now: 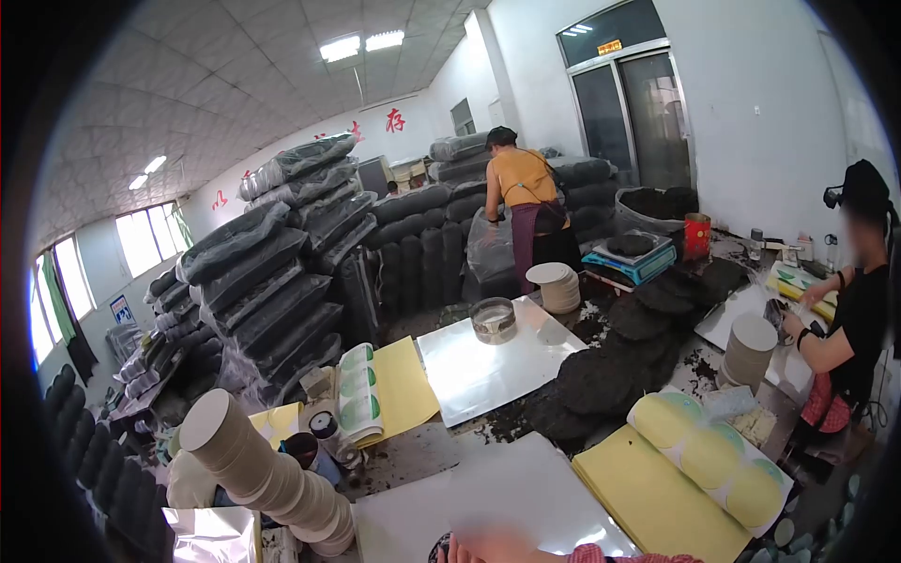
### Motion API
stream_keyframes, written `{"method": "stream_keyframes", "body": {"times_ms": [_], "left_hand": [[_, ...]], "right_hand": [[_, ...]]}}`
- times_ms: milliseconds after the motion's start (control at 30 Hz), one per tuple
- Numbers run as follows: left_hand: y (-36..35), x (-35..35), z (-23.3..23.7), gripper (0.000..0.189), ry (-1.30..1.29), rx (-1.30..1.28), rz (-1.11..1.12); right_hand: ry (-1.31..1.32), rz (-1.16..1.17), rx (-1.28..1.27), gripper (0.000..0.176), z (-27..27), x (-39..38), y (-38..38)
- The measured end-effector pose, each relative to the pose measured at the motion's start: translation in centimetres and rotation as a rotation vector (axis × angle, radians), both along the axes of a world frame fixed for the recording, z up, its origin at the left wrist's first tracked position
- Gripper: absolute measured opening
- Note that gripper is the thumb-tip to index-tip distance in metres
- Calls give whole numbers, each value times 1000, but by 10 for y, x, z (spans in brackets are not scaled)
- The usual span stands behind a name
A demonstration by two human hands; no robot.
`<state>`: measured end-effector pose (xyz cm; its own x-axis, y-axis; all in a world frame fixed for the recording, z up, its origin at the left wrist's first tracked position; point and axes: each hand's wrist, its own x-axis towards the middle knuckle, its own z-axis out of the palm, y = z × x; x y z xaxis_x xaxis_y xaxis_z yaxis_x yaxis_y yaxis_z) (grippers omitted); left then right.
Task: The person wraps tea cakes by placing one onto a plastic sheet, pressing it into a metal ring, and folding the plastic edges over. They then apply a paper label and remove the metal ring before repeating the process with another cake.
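Observation:
At the bottom edge, my right hand (493, 547) is partly in view, with a red checked sleeve behind it. Its fingers curl against a dark rounded thing (438, 548), mostly cut off by the frame, whose kind I cannot make out. Part of the hand is blurred. Under and beyond it lies a pale shiny board (413, 511). A leaning stack of round pale discs (267, 483) stands to the left. Right of the board is a yellow sheet stack (648, 497) with round green-and-yellow labels (709, 455) on it. My left hand is out of view.
A metal ring (494, 324) sits on another shiny board (469, 375). Dark crumbly round cakes (601, 380) pile up mid-table near a blue scale (633, 258). One co-worker (835, 300) works at the right; another (526, 197) bends by stacked dark bags (272, 253).

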<state>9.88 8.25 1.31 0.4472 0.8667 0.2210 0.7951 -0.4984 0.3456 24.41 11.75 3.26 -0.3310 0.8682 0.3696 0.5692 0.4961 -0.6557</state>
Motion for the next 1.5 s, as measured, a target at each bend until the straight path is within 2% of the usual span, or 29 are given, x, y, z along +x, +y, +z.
{"method": "stream_keyframes", "body": {"times_ms": [67,133,200,233,267,300,333,367,400,467,533,600,667,733,800,833,900,967,1000,1033,1067,1100,1133,1200,1267,1300,1367,1433,1500], "left_hand": [[-3,3,8,91,102,-47,-3],[7,-1,1,90,109,-44,-22],[2,-1,1,91,172,-42,-2],[1,-1,2,89,206,-66,10],[0,-2,-2,89,195,-72,9],[2,-3,-6,87,197,-53,11],[4,-2,-9,85,196,-32,13],[4,-2,-12,81,179,-32,9],[5,-2,-12,81,164,-37,6],[4,-3,-9,77,181,-48,7],[5,1,-7,75,159,-27,1],[2,-1,-6,76,173,-29,10],[4,-2,-5,76,202,-5,-11],[3,0,5,75,170,7,-19],[3,-3,6,73,200,-13,-37],[2,-4,5,73,179,-23,-33],[3,-4,0,73,158,-13,-28],[6,-1,5,73,161,-4,-11],[4,0,5,72,196,-12,-10],[3,0,4,73,151,5,-10],[3,1,5,73,158,-3,-16],[1,1,7,72,130,-12,-17],[0,-2,9,72,107,-20,-23],[3,-3,10,72,117,-2,-52],[5,-2,6,73,179,-52,-19],[4,-3,1,73,175,-17,-20],[1,-4,-4,72,146,-20,-10],[5,-3,0,73,162,-36,-12],[14,-8,-25,75,181,50,6]], "right_hand": [[52,-116,-24,17,-2,1,6],[-199,-5,-145,23,-6,6,23],[108,-81,-184,17,-1,63,20],[-38,-283,-222,22,2,99,19],[-25,-469,106,29,-18,148,15],[137,-599,1,34,4,195,8],[-78,-879,232,34,-35,265,8],[-95,-1090,221,38,-58,332,-2],[-327,-1351,28,41,-65,388,-25],[-473,-1551,-161,47,-77,440,-75],[-432,-1172,-612,57,-38,393,-88],[-322,-417,-479,49,-44,340,-101],[292,-602,-1023,38,52,276,-86],[-63,-903,-293,28,65,283,-63],[-359,-1145,14,32,34,332,-44],[-367,-1147,12,32,18,351,-49],[-452,-1190,-443,40,-9,379,-62],[-420,-459,-581,45,-22,379,-84],[-434,-450,-579,45,15,367,-89],[-79,-387,-816,45,67,343,-95],[297,-320,-1034,45,91,330,-101],[590,-445,-777,37,64,352,-95],[613,-457,-784,37,33,364,-86],[-217,-855,-348,35,3,370,-60],[-429,-589,-178,42,-60,335,-35],[-196,-446,-114,49,-98,309,-22],[-665,-513,173,52,-104,258,-4],[-616,-452,157,52,-98,257,15],[-562,-402,112,52,-95,260,10]]}}
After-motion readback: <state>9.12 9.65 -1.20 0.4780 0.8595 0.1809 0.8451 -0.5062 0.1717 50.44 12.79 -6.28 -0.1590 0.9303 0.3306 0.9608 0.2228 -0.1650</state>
